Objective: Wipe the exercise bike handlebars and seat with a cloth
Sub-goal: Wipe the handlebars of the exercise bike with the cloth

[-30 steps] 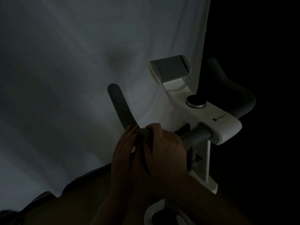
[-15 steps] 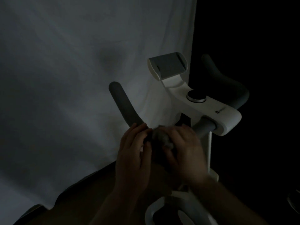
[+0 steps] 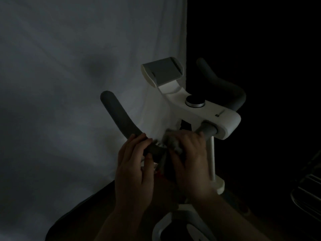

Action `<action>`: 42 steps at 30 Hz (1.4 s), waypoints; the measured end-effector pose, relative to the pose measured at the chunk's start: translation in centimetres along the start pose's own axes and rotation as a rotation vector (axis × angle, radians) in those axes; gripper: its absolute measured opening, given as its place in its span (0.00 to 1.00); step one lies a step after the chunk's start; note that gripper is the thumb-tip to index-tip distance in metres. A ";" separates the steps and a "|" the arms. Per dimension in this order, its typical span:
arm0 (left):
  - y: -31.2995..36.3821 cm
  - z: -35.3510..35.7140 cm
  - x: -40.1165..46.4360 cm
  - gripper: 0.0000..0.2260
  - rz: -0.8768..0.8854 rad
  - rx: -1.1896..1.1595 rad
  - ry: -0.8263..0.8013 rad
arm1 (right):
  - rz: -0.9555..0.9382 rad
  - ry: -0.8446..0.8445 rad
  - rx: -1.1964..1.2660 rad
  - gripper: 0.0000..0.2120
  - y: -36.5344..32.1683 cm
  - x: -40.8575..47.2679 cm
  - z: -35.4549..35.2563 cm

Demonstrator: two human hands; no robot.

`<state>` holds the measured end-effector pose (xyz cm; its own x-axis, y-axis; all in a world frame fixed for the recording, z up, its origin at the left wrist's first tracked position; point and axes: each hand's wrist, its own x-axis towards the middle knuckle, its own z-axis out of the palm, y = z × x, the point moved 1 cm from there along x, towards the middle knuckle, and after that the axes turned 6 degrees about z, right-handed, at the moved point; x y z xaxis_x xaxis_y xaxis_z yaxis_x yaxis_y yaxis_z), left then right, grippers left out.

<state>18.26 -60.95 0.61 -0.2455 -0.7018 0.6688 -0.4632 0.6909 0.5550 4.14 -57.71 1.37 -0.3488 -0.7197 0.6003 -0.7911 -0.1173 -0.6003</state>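
In front of me hangs a pale wrinkled backdrop sheet (image 3: pixel 69 84), and a dim metal wire rack (image 3: pixel 308 186) sits low at my right.

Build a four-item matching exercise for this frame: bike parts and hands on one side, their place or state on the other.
Column 1:
1. grey crumpled cloth
2. left hand
3. round silver-rimmed knob
4. grey tilted device holder

Column 2:
A. highest part of the white bike console
B. grips the near dark grey foam handlebar, fingers curled over it
C. held on the handlebar by the right hand
D. sits on top of the console, untouched

Pairs: 1-C, 2-B, 3-D, 4-A
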 end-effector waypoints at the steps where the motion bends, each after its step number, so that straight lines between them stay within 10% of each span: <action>1: 0.2 0.0 0.1 0.17 -0.023 -0.015 0.005 | -0.064 -0.070 -0.022 0.16 0.3 -0.1 -0.3; 6: 0.9 0.0 0.8 0.14 -0.053 0.017 0.019 | -0.177 -0.319 0.008 0.26 1.3 -0.2 -2.8; 17: 1.1 0.5 0.7 0.17 -0.075 0.003 0.050 | -0.223 -0.213 -0.121 0.20 0.1 -1.0 -2.1; 22: 1.5 0.1 0.8 0.17 -0.085 0.043 -0.035 | 0.132 -0.007 -0.019 0.20 1.7 0.2 -3.0; 42: 3.5 4.5 0.1 0.13 -0.029 0.084 0.113 | 0.029 0.025 0.029 0.28 5.6 0.2 -4.6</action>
<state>12.83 -59.40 0.38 -0.1357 -0.6937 0.7073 -0.5394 0.6506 0.5346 -2.67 -55.31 0.56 -0.3844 -0.7056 0.5953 -0.7658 -0.1164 -0.6324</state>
